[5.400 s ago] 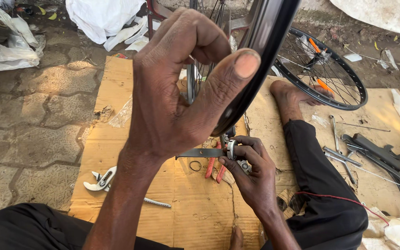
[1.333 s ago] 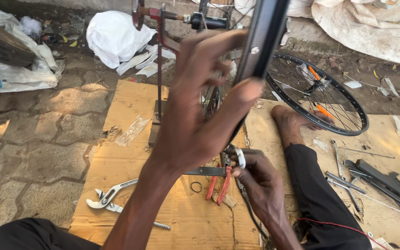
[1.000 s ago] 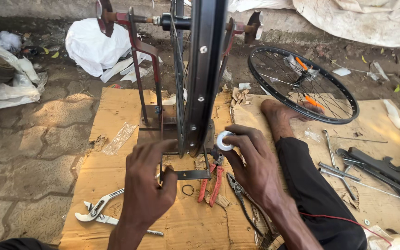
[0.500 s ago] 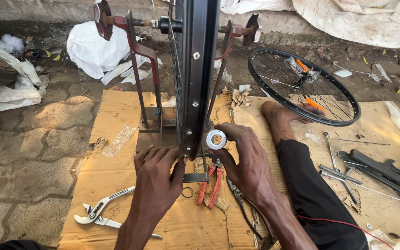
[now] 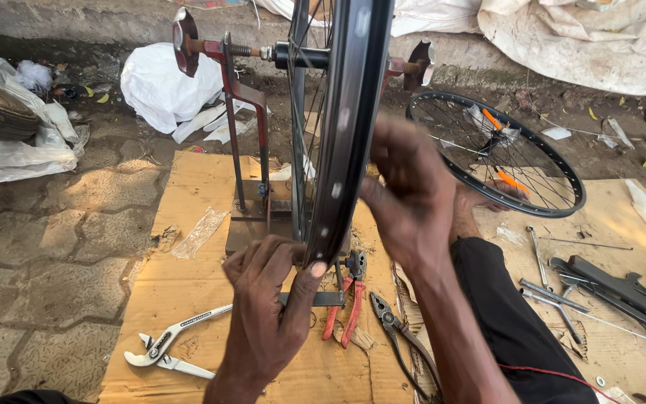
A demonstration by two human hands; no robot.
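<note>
A black bicycle wheel rim (image 5: 345, 127) stands upright in a red truing stand (image 5: 242, 101) on a sheet of cardboard (image 5: 181, 288). My left hand (image 5: 271, 307) pinches the rim's lowest edge between thumb and fingers. My right hand (image 5: 407, 198) is raised against the rim's right side at mid height, its back toward me and blurred. Whether it holds anything is hidden. Red-handled pliers (image 5: 342, 310) lie just under the rim, between my hands.
Dark pliers (image 5: 398, 329) lie by my black-trousered leg (image 5: 510, 322). Silver adjustable pliers (image 5: 170, 348) rest at the front left. A second spoked wheel (image 5: 499, 153) lies flat at the back right. Spanners and black parts (image 5: 607, 280) lie at the right, and white bags (image 5: 158, 86) behind.
My right hand has risen from the rim's bottom to its right side, and the small white round thing it held is out of sight. My left hand now grips the rim's lower edge.
</note>
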